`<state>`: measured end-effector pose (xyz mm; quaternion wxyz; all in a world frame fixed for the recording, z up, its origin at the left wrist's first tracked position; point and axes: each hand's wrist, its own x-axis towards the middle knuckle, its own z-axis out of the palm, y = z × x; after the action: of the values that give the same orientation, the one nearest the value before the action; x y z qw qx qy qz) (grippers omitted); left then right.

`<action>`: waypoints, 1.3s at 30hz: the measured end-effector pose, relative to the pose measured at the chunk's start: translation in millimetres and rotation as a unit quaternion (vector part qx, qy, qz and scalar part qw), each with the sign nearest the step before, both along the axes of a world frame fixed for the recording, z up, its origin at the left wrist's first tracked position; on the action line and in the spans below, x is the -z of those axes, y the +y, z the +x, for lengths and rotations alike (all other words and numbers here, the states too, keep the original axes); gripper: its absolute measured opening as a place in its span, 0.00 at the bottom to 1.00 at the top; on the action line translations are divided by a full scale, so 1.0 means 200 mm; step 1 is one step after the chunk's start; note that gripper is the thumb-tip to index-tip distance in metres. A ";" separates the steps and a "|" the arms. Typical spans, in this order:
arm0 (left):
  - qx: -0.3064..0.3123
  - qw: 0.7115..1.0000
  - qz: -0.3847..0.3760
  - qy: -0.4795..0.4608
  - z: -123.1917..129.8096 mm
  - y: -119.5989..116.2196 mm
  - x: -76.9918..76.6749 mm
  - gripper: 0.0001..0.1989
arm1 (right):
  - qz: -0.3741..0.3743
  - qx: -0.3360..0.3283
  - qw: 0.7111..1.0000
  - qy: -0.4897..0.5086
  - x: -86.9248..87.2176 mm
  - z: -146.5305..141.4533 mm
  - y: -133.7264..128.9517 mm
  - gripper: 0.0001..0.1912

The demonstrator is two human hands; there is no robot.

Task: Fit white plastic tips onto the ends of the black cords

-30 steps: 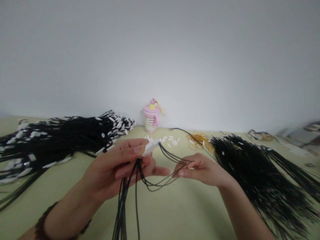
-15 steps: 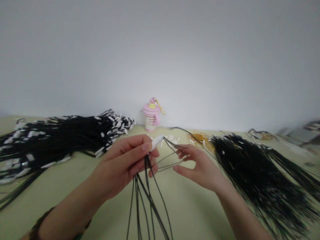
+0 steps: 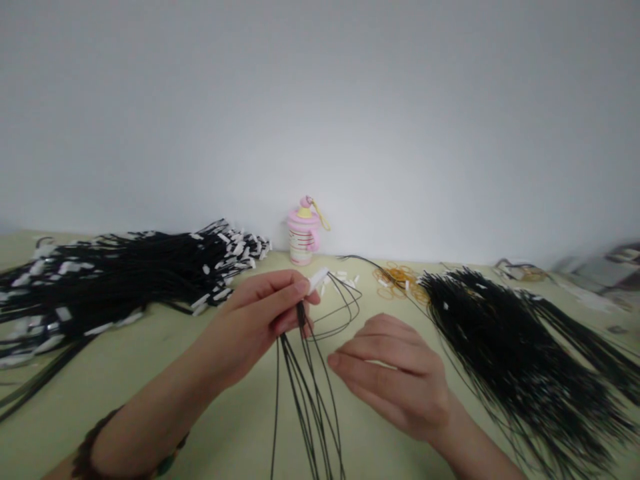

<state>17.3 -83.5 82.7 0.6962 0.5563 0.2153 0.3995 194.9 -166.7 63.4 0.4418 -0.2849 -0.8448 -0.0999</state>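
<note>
Near the middle of the view, my left hand (image 3: 265, 310) is closed on several thin black wires (image 3: 310, 400), holding a white plastic sleeve (image 3: 317, 279) between thumb and fingers. From the sleeve's far end, a few wires loop out to the right and curve back to the left hand. The other lengths hang down below it toward the lower edge. To the right of these hanging wires is my right hand (image 3: 395, 373), its fingers curled and thumb and fingertips brought together. Whether anything is pinched in its fingertips cannot be made out.
A large pile of black wires (image 3: 150, 267) with white ends lies at left. Another wire bundle (image 3: 510, 347) is at right, beside yellow rubber bands (image 3: 397, 277). Small white pieces (image 3: 345, 280) lie behind my hands. A pink and white cup (image 3: 301, 240) stands against the wall (image 3: 320, 120).
My right hand has let go of the looped wires and moved down and toward me, its fingers closing. The loops have sprung into a rounder curve. My left hand keeps its hold.
</note>
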 end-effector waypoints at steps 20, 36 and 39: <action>0.004 0.998 -0.054 0.006 0.05 0.01 0.04 0.08 | -0.018 0.046 0.994 -0.097 -0.03 0.00 -0.02 0.08; 0.018 0.999 -0.031 0.021 0.04 0.01 0.05 0.08 | -0.062 -0.012 0.922 0.382 -0.10 0.14 -0.09 0.09; 0.013 0.999 -0.031 0.035 0.04 0.02 0.06 0.08 | -0.039 0.020 0.857 0.513 -0.16 0.24 -0.11 0.08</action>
<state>24.6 -80.3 71.3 0.7102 0.5506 0.2447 0.3641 242.7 -188.7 96.0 0.7992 -0.3296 -0.4956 0.0842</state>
